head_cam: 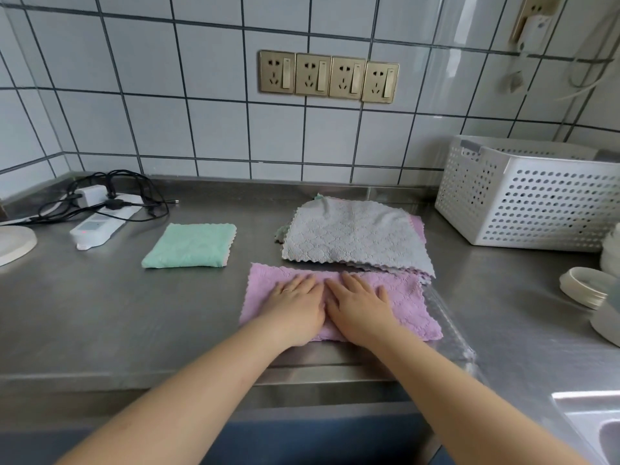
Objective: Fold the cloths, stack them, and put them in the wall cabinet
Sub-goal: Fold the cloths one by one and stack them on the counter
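Note:
A pink cloth [411, 305] lies folded into a wide strip on the steel counter [110, 307] near the front edge. My left hand [297, 307] and my right hand [360, 308] rest flat on its middle, side by side, fingers spread, gripping nothing. Behind the pink cloth lies a loose pile of unfolded cloths with a grey cloth [355, 234] on top; pink and green edges peek out beneath it. A green cloth [191, 246] sits folded into a small rectangle to the left. The wall cabinet is not in view.
A white perforated basket [526, 196] stands at the back right. White bowls and lids [583, 286] are stacked at the right edge. A power strip with black cables [104, 213] lies back left, beside a white plate [13, 241]. A sink corner [597, 424] shows bottom right.

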The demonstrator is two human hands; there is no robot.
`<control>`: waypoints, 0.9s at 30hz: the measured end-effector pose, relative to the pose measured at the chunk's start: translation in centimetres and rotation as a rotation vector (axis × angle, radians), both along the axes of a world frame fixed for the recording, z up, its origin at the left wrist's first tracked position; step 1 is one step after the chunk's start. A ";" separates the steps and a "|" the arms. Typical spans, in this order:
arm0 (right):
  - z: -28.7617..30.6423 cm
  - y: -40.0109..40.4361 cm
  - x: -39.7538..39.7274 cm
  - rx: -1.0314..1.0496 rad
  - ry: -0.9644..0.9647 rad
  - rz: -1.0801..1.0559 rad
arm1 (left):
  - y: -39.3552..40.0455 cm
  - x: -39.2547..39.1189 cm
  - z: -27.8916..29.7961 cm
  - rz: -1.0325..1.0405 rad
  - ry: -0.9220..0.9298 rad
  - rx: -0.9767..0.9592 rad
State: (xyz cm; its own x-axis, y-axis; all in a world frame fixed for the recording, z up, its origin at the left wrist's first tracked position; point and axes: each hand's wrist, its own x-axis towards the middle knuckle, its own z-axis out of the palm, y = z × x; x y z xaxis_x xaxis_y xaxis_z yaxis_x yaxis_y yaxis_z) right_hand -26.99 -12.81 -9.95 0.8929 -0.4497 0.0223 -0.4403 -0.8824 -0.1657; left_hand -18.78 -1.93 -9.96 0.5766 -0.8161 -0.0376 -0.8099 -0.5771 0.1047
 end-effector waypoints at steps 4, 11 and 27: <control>-0.3 -1.4 -1.6 -0.040 0.046 -0.024 | 1.8 0.0 0.2 0.062 0.007 0.038; -0.1 -4.4 -3.5 -0.068 0.114 -0.083 | 3.5 1.3 0.0 0.111 0.011 0.042; 3.0 -4.5 0.5 0.000 -0.167 0.127 | 2.9 -5.4 2.6 -0.340 -0.273 -0.225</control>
